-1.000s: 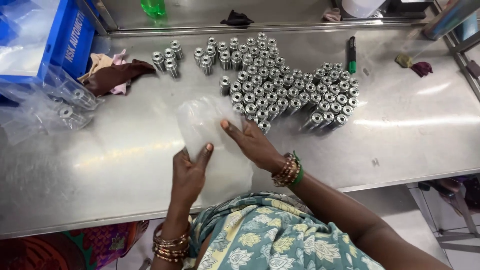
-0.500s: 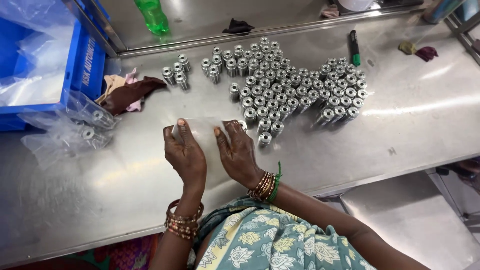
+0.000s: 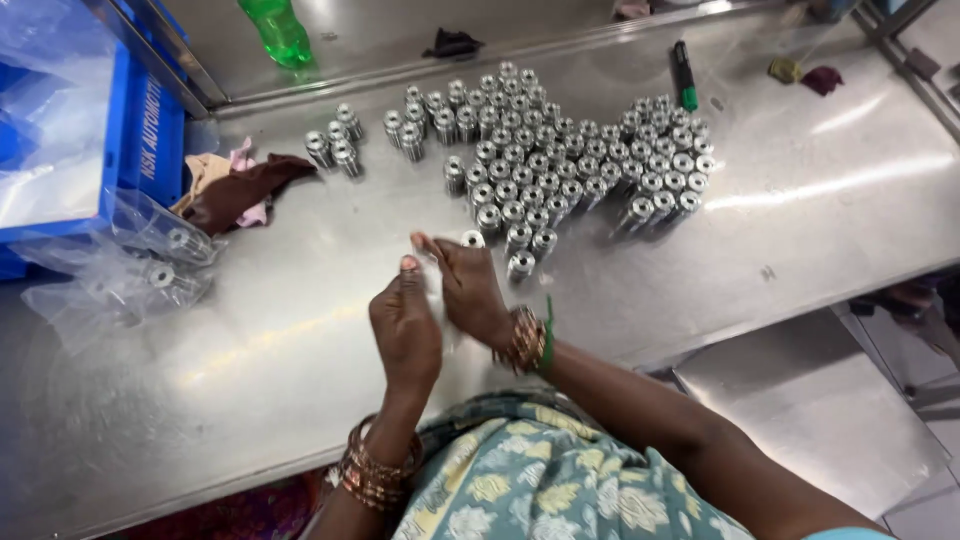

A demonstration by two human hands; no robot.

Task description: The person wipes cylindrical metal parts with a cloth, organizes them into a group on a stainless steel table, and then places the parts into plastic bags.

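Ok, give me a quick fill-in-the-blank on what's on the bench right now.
1. The left hand and right hand meet over the ____ table.
2. The metal cylinders stand ____ the hands.
3. The bottle at the far edge is ____.
4. The crate on the left is ____.

Missing: steel; beyond; green; blue

Steel table bears metal bushings, rags, bags.

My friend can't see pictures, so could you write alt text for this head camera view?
A person's left hand and right hand pinch a small clear plastic bag over a steel table. Just beyond stand dozens of small shiny metal cylinders in a tight cluster. At left lie crumpled rags, filled clear bags and a blue crate.
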